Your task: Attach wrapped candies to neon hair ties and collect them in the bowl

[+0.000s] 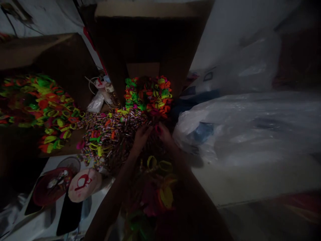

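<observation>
The scene is dark. My left hand [140,136] and my right hand [163,131] meet, fingers curled, at the near edge of a heap of small colourful wrapped sticks [110,132]. What the fingers pinch is too small and dim to name. Just beyond them rises a bunch of neon green, orange and yellow plastic rings [148,95]. More yellow rings [160,165] lie between my forearms.
A big pile of neon rings [37,103] fills the left on a brown board. A tall brown cardboard box [150,43] stands behind. Clear plastic bags [245,124] bulk at the right. A red dish [51,185] and a round lid [84,184] lie lower left.
</observation>
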Available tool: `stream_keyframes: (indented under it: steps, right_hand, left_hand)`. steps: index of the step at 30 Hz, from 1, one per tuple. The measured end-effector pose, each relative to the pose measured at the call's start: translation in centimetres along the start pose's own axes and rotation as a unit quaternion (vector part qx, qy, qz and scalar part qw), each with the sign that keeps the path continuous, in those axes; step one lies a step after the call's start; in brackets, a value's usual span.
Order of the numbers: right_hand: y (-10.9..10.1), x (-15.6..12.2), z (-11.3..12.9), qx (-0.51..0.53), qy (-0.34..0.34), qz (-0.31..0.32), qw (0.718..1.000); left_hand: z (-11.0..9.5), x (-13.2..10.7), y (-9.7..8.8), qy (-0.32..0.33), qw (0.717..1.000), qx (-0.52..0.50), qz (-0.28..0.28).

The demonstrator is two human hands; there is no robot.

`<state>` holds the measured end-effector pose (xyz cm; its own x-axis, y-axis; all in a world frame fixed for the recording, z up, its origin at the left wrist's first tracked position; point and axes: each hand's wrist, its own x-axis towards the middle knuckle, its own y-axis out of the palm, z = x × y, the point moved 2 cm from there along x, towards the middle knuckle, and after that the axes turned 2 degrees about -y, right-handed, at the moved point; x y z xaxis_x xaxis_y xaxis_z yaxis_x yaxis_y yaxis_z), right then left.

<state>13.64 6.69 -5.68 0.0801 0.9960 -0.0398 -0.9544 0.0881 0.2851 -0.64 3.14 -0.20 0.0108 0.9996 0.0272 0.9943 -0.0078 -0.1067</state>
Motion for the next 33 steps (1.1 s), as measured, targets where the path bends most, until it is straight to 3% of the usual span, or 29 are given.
stream_keyframes:
  steps: [7,15,24,33]
  right_hand:
    - [1.1,-0.7,0.5,0.017,-0.005,0.008,1.0]
    - [1.5,-1.5,1.7,0.0,-0.032,0.024,0.999]
    - [1.8,-2.4,2.9,-0.008,-0.045,0.007,0.999]
    - [1.6,-2.1,2.3,-0.01,-0.044,0.012,0.999]
  left_hand:
    - [-0.1,-0.2,0.0,0.088,0.991,0.096,0.034]
    - [0.2,-0.4,0.3,0.163,0.968,0.191,0.015]
    - [-0.5,-0.6,0.3,0.197,0.951,0.238,0.012]
    - [-0.5,-0.6,0.5,0.172,0.963,0.209,0.01]
